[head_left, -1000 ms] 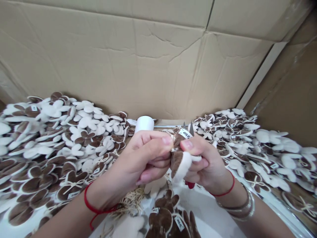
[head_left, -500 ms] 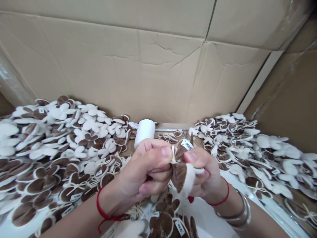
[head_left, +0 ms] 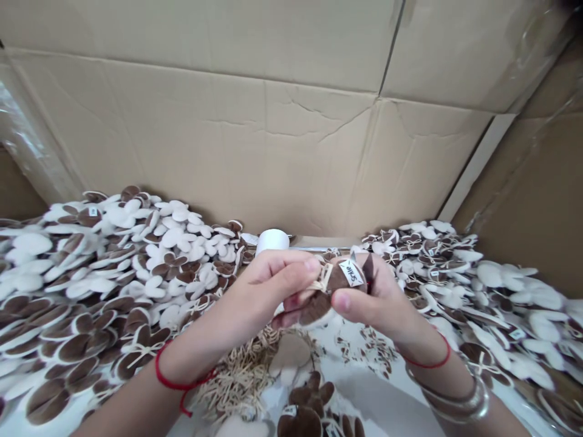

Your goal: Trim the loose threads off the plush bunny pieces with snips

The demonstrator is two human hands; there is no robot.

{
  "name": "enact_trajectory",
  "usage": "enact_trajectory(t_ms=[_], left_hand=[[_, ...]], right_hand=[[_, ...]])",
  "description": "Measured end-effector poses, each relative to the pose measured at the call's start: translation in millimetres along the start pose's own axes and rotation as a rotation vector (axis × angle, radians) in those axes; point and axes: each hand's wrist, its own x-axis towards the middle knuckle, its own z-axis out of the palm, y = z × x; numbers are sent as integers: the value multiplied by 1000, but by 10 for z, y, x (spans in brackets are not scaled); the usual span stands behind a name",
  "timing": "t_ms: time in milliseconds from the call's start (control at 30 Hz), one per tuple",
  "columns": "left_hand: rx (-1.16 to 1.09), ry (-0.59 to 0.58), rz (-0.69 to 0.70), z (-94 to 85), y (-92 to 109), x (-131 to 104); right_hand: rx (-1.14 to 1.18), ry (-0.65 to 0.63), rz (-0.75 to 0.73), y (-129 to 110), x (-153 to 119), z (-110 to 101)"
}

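Note:
A small brown plush piece (head_left: 314,308) with a cream bow (head_left: 324,278) and a white "Smile" label (head_left: 351,273) is held up between both hands. My left hand (head_left: 277,285) is closed, thumb and fingers pinching at the bow's left side. My right hand (head_left: 378,297) grips the plush from the right, its thumb on the front below the label. Dark pointed blades (head_left: 368,267), apparently of scissors, stick up within my right hand. Their handles are hidden by the palm.
Piles of brown-and-white plush pieces lie left (head_left: 173,237) and right (head_left: 496,279). A white spool (head_left: 273,240) stands behind my left hand. Cut cream cords (head_left: 241,376) lie below, with brown scraps (head_left: 368,352) to their right. Cardboard walls (head_left: 228,152) rise behind.
The plush piece has turned so its label and bow face me. The bow's loops now show. Both hands have shifted, uncovering the cords and scraps below; the view has tilted up slightly.

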Motion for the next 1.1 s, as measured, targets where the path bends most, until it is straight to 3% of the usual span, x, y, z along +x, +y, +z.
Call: enact_trajectory(t_ms=[133, 233, 333, 500, 700, 867, 967, 1100], left_hand=[[583, 177, 105, -95, 124, -8], [878, 269, 140, -55, 175, -31], [844, 356, 137, 15, 175, -40], [570, 212, -19, 32, 104, -18], [474, 157, -67, 0, -8, 18], [368, 111, 12, -1, 26, 43], [484, 142, 27, 11, 88, 29], [861, 211, 105, 40, 122, -12]], right_hand=[[-659, 209, -27, -153, -14, -32], [-1051, 287, -183, -167, -20, -49], [-1358, 284, -351, -133, -22, -92], [-1571, 306, -548, -58, -23, -142], [-1584, 227, -630, -12, -18, -80], [-1377, 319, -621, -3, 18, -55], [-1181, 293, -406, -27, 19, -32], [-864, 251, -76, -62, 3, 28]])
